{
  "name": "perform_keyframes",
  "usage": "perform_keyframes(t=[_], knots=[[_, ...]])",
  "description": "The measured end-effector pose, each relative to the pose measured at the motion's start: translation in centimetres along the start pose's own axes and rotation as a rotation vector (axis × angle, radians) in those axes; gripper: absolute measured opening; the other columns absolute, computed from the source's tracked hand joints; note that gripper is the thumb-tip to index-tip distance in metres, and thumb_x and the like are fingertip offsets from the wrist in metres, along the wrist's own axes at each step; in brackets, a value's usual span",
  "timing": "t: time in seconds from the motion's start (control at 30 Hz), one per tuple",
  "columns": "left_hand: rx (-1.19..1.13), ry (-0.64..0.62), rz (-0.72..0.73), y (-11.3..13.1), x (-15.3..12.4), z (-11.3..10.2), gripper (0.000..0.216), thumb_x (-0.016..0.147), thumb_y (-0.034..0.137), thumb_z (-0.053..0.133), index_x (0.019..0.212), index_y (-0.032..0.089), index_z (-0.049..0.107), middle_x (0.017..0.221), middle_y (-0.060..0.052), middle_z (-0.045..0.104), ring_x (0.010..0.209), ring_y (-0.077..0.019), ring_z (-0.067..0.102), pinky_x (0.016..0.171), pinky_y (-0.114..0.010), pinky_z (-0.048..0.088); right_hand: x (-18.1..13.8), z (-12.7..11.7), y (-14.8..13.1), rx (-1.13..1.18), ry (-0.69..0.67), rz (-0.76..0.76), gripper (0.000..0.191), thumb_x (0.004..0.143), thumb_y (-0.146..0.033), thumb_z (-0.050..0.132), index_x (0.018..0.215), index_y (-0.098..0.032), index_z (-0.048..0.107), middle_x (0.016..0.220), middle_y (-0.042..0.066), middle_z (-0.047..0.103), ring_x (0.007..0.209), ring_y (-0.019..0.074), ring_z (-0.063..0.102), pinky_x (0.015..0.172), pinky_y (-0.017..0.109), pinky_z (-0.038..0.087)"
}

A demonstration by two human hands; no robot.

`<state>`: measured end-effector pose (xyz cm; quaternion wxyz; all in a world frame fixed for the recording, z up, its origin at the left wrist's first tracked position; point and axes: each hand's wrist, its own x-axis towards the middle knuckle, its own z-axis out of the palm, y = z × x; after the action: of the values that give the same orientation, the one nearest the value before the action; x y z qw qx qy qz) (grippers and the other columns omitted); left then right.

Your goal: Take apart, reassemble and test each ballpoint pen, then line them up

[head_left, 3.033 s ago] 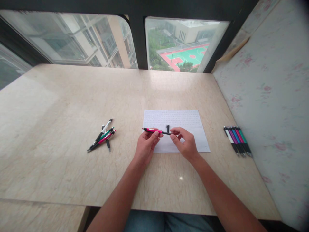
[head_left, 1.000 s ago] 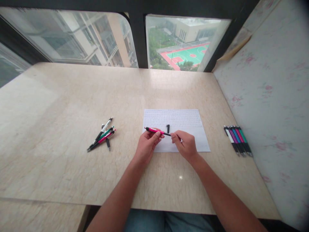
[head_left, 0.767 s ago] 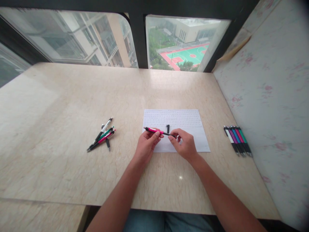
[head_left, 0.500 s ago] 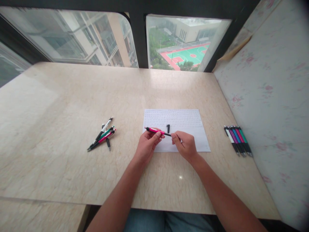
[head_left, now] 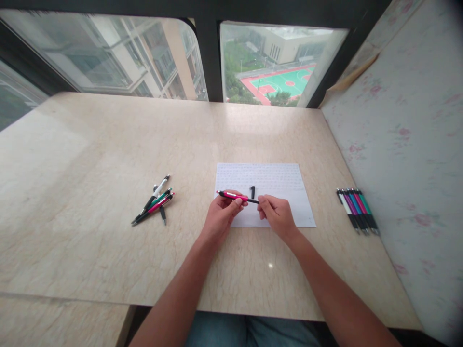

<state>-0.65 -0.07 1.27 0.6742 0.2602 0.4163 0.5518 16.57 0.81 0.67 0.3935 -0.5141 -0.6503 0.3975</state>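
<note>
A pink pen [head_left: 237,196] is held over a sheet of paper [head_left: 285,212], lying nearly level with its black clicker end to the left. My left hand [head_left: 224,212] is closed round its pink barrel. A thin black length sticks out of the barrel's right end. My right hand [head_left: 277,214] is closed, thumb and fingers pinched at the tip of that black length; what else they cover is hidden. On the paper, just beyond the pen, lies a short black piece [head_left: 252,191], like a pen cap or clip part. Rows of faint handwriting fill the sheet's upper half.
To the left lies a loose, crossed pile of pens [head_left: 154,205] in white, green, pink and black. At the right, several coloured pens [head_left: 357,210] lie side by side near the papered wall [head_left: 415,159]. Windows [head_left: 275,67] stand behind the marble-patterned counter [head_left: 144,140].
Almost nothing differs. My right hand has shifted very slightly, and a little more of the black length shows between the hands. The pens and paper stay where they were.
</note>
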Motion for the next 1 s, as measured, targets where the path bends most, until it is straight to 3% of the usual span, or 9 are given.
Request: perform_keyframes(t=[0.1,0.17,0.33,0.43,0.53,0.67,0.83,0.9,1.0], knots=[[-0.006,0.02,-0.001,0.0,0.0,0.0,0.02,0.073,0.024,0.081,0.088,0.016,0.071,0.087,-0.004,0.071,0.078,-0.0117,0.064,0.076,-0.024,0.047,-0.1,0.1,0.0,-0.154,0.066,-0.132,0.036,0.095,-0.044,0.051,0.071,-0.019,0.059,0.06,-0.001,0.059,0.054,0.0118,0.052,0.056,0.025,0.039],[-0.006,0.021,-0.002,0.0,0.0,0.1,0.02,0.073,0.024,0.081,0.088,0.016,0.071,0.087,-0.004,0.071,0.078,-0.0115,0.064,0.076,-0.023,0.047,-0.2,0.2,0.0,-0.184,0.094,-0.157,0.037,0.096,-0.042,0.05,0.067,-0.02,0.056,0.056,-0.002,0.054,0.052,0.0112,0.049,0.055,0.025,0.037],[0.007,0.002,0.0,0.1,-0.1,0.2,0.021,0.073,0.025,0.081,0.088,0.016,0.071,0.087,-0.005,0.072,0.078,-0.0121,0.064,0.075,-0.024,0.047,-0.4,0.4,-0.1,-0.08,0.062,-0.093,0.047,0.1,-0.043,0.042,0.06,-0.021,0.051,0.049,-0.003,0.05,0.047,0.0106,0.046,0.051,0.025,0.036],[-0.003,0.028,0.0,0.1,-0.1,0.2,0.021,0.072,0.025,0.082,0.087,0.016,0.071,0.087,-0.005,0.071,0.078,-0.0118,0.064,0.074,-0.023,0.047,-0.2,0.0,0.2,0.015,0.037,-0.081,0.044,0.1,-0.045,0.042,0.068,-0.02,0.059,0.057,-0.001,0.058,0.053,0.0124,0.052,0.055,0.026,0.041],[-0.037,0.086,0.004,0.1,0.1,0.1,0.021,0.071,0.024,0.082,0.087,0.016,0.071,0.087,-0.003,0.07,0.077,-0.0107,0.064,0.072,-0.022,0.048,0.2,-0.4,0.7,0.075,0.109,-0.07,0.04,0.101,-0.043,0.037,0.082,-0.02,0.064,0.066,0.002,0.063,0.06,0.0145,0.056,0.059,0.027,0.045],[-0.119,0.156,0.016,0.2,0.5,-0.3,0.021,0.071,0.023,0.082,0.086,0.015,0.069,0.088,-0.003,0.07,0.076,-0.0093,0.064,0.072,-0.021,0.049,0.8,-0.6,1.6,-0.21,0.22,-0.092,0.023,0.095,-0.035,0.049,0.101,-0.02,0.065,0.084,0.005,0.068,0.072,0.0185,0.059,0.067,0.032,0.048],[-0.156,0.197,0.021,0.2,0.7,-0.5,0.023,0.071,0.025,0.082,0.087,0.015,0.068,0.088,-0.002,0.069,0.075,-0.0084,0.065,0.073,-0.021,0.05,1.4,0.3,2.0,-0.655,0.112,-0.232,0.047,0.087,-0.034,0.062,0.13,-0.017,0.057,0.107,0.013,0.065,0.098,0.0286,0.056,0.089,0.044,0.045],[-0.144,0.202,0.02,0.2,0.7,-0.5,0.024,0.071,0.025,0.082,0.087,0.015,0.068,0.087,-0.002,0.07,0.075,-0.0086,0.065,0.073,-0.021,0.05,1.4,0.7,2.0,-0.742,0.089,-0.235,0.052,0.086,-0.037,0.063,0.133,-0.016,0.055,0.11,0.015,0.062,0.101,0.0308,0.054,0.088,0.045,0.044],[-0.136,0.202,0.014,0.1,0.6,-0.4,0.023,0.071,0.023,0.082,0.087,0.014,0.068,0.088,-0.003,0.07,0.076,-0.009,0.066,0.071,-0.02,0.05,1.4,1.1,2.2,-0.778,0.085,-0.228,0.046,0.088,-0.036,0.061,0.129,-0.017,0.058,0.108,0.015,0.061,0.099,0.0304,0.053,0.085,0.044,0.044]])
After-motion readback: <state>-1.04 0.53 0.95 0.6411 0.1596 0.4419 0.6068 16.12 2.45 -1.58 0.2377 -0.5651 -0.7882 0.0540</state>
